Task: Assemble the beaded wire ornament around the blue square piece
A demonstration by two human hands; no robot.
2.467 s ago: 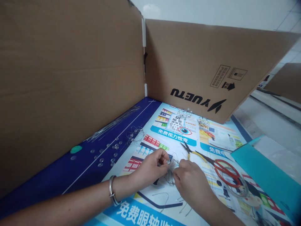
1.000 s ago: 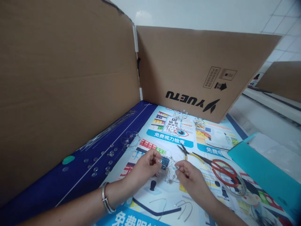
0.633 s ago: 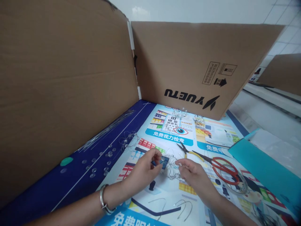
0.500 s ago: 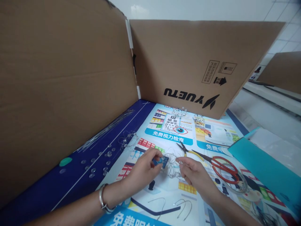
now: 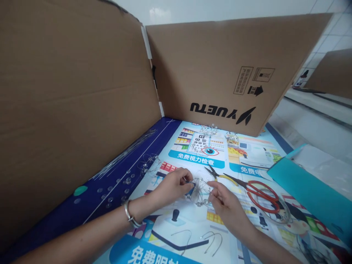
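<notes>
A tangle of thin wire with clear beads (image 5: 201, 196), a beaded wire piece, lies between my hands over the printed sheet. My left hand (image 5: 176, 185), with a silver bangle on its wrist, pinches this piece at its left side with thumb and forefinger. At the right side, my right hand (image 5: 224, 201) grips its edge with curled fingers; the exact contact is too small to make out. Just beyond lie pliers (image 5: 220, 176) with yellow handles. Red-handled scissors (image 5: 261, 192) rest to the right, over a coil of wire (image 5: 286, 214).
Loose clear beads (image 5: 126, 191) and straight wires (image 5: 121, 156) lie on the blue cloth at left, near a green piece (image 5: 80, 190). Other beaded wire pieces (image 5: 150, 164) stand further off. Bent wires (image 5: 213, 242) lie in front. Cardboard walls (image 5: 220, 66) rise behind; a teal folder (image 5: 310, 194) is at right.
My left hand has shifted slightly right, its thumb and fingers closing together at the beaded wire piece. My right hand stays almost in place. The camera view has tilted a little.
</notes>
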